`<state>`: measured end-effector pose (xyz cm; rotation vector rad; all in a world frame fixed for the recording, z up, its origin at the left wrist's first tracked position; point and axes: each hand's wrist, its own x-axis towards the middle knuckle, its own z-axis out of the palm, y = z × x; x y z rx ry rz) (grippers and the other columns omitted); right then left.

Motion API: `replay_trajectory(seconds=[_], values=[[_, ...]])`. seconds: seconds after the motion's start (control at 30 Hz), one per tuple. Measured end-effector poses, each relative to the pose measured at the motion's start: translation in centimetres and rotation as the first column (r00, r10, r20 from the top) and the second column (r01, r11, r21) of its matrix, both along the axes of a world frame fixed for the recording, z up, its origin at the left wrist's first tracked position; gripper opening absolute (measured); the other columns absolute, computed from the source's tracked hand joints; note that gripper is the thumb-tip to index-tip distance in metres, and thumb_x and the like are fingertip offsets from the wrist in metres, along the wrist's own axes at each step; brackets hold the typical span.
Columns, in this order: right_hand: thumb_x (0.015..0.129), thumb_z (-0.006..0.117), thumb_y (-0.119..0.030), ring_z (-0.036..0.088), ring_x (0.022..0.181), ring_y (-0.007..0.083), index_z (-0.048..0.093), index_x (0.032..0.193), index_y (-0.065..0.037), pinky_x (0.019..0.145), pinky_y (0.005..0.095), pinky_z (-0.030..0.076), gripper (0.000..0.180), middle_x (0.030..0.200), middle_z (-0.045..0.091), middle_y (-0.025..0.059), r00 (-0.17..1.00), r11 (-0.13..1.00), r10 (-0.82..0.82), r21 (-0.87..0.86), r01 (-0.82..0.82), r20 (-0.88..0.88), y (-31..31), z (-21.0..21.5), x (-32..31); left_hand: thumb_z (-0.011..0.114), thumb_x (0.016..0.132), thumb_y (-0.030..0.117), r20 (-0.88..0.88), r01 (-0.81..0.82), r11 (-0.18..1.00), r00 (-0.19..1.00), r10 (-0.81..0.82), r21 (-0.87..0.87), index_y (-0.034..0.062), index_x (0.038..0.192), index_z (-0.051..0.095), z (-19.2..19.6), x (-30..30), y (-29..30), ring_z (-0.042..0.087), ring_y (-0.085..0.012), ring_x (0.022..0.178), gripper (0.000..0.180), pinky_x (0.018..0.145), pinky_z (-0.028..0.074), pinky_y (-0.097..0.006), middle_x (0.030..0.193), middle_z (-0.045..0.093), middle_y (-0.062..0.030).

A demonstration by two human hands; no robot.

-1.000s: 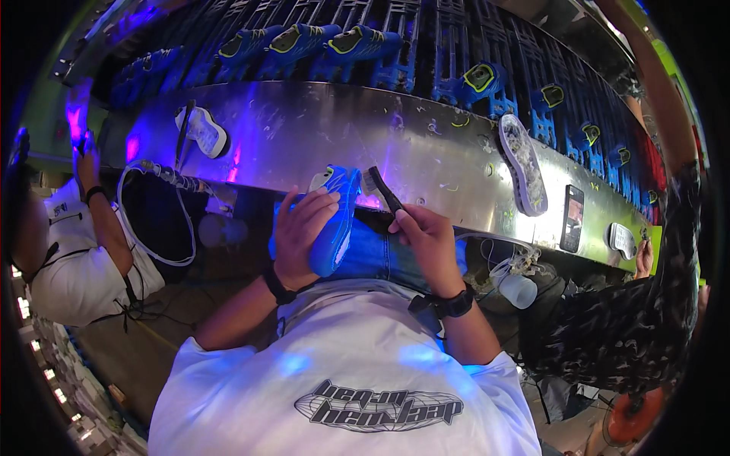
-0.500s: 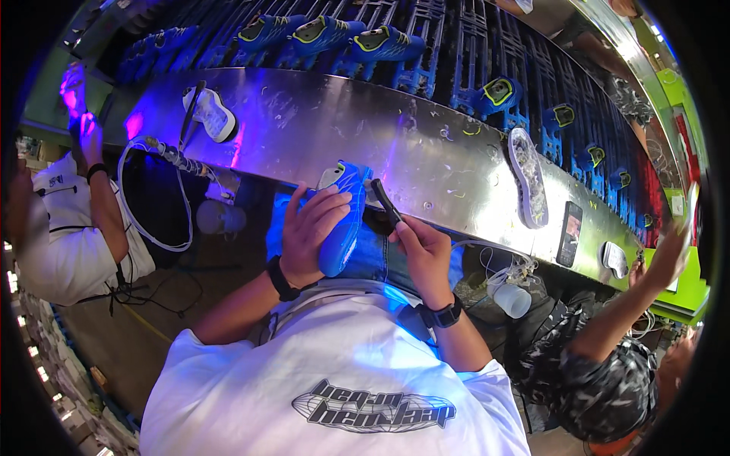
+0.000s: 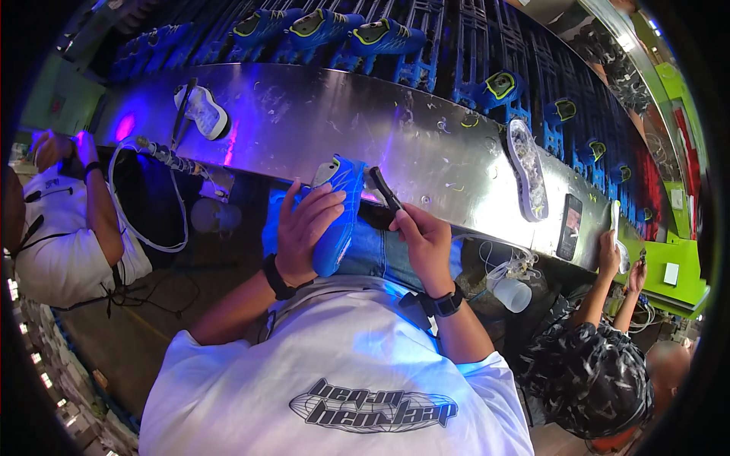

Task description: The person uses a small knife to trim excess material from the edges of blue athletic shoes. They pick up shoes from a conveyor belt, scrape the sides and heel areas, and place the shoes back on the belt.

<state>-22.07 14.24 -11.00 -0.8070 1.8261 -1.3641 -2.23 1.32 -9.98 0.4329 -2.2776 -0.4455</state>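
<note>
My left hand [image 3: 312, 228] is wrapped round a blue shoe upper [image 3: 342, 216], holding it tilted at the metal bench's near edge, toe end toward me. Pale lines cross its side, and something light fills its opening. A slim black brush-like tool [image 3: 386, 190] is pinched in the fingers of my right hand [image 3: 423, 239]. Its tip points up beside the shoe's right edge; whether it touches the shoe I cannot tell.
Across the metal bench [image 3: 304, 114] lie a white sole [image 3: 201, 112], a long pale sole [image 3: 526, 171] and a phone [image 3: 569, 226]. Beyond it, a rack conveyor [image 3: 449, 45] carries several blue shoes [image 3: 388, 36]. Co-workers sit on both sides; a white cup [image 3: 509, 295] hangs below the bench.
My hands and the shoe have shifted only slightly. The co-worker at right has brought a raised hand down to the bench with a sole; the left co-worker's hands have come lower.
</note>
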Motion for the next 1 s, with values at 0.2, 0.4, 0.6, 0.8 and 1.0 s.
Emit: replay_trajectory(seconds=[0.2, 0.4, 0.6, 0.8, 1.0], values=[[0.103, 0.062, -0.019, 0.054, 0.065, 0.0057, 0.074, 0.11, 0.002, 0.059, 0.0237, 0.043, 0.025, 0.074, 0.065, -0.0007, 0.996, 0.998, 0.024, 0.058, -0.019, -0.087, -0.9, 1.3, -0.2, 0.07, 0.089, 0.014, 0.001, -0.007, 1.0, 1.0, 0.007, 0.009, 0.0089, 0.127, 0.057, -0.1, 0.0, -0.1, 0.061, -0.0316, 0.128, 0.041, 0.121, 0.028, -0.057, 0.132, 0.067, -0.0117], [0.104, 0.062, -0.018, 0.052, 0.066, 0.0056, 0.073, 0.114, 0.003, 0.06, 0.0232, 0.042, 0.026, 0.076, 0.065, -0.001, 0.998, 0.998, 0.056, 0.018, -0.056, 0.018, 0.2, 0.9, 0.2, 0.071, 0.088, 0.014, 0.01, -0.007, 0.999, 1.0, 0.006, 0.037, 0.0095, 0.127, 0.057, 0.3, 0.2, -0.2, 0.061, -0.0312, 0.128, 0.042, 0.121, 0.028, -0.057, 0.133, 0.067, -0.0115], [0.104, 0.062, -0.016, 0.052, 0.069, 0.0052, 0.071, 0.122, 0.005, 0.061, 0.0217, 0.041, 0.028, 0.082, 0.066, -0.0005, 0.982, 0.996, 0.084, -0.04, -0.078, 0.171, 1.0, 0.8, 0.9, 0.072, 0.088, 0.012, 0.036, -0.038, 0.998, 0.999, 0.036, 0.051, 0.0098, 0.127, 0.057, 0.0, 0.2, -0.3, 0.061, -0.0305, 0.129, 0.042, 0.122, 0.027, -0.056, 0.132, 0.067, -0.0112], [0.104, 0.063, -0.015, 0.05, 0.067, 0.0041, 0.071, 0.121, 0.004, 0.06, 0.0218, 0.04, 0.027, 0.08, 0.066, -0.0012, 0.969, 0.995, 0.099, -0.025, -0.096, 0.228, 1.3, 1.0, 0.9, 0.072, 0.089, 0.011, 0.041, -0.045, 0.998, 0.998, 0.043, 0.038, 0.0091, 0.127, 0.057, -0.1, 0.1, -0.5, 0.061, -0.0305, 0.129, 0.041, 0.122, 0.026, -0.054, 0.131, 0.068, -0.0113], [0.103, 0.063, -0.015, 0.046, 0.064, 0.0015, 0.073, 0.113, 0.001, 0.056, 0.0219, 0.037, 0.022, 0.077, 0.065, -0.0029, 0.959, 0.996, 0.079, -0.051, -0.068, 0.27, 1.5, 1.4, 1.2, 0.071, 0.088, 0.011, 0.032, -0.045, 0.998, 0.999, 0.044, 0.04, 0.0077, 0.127, 0.057, 0.0, -0.1, -0.5, 0.061, -0.0312, 0.13, 0.041, 0.123, 0.025, -0.054, 0.132, 0.067, -0.0119]])
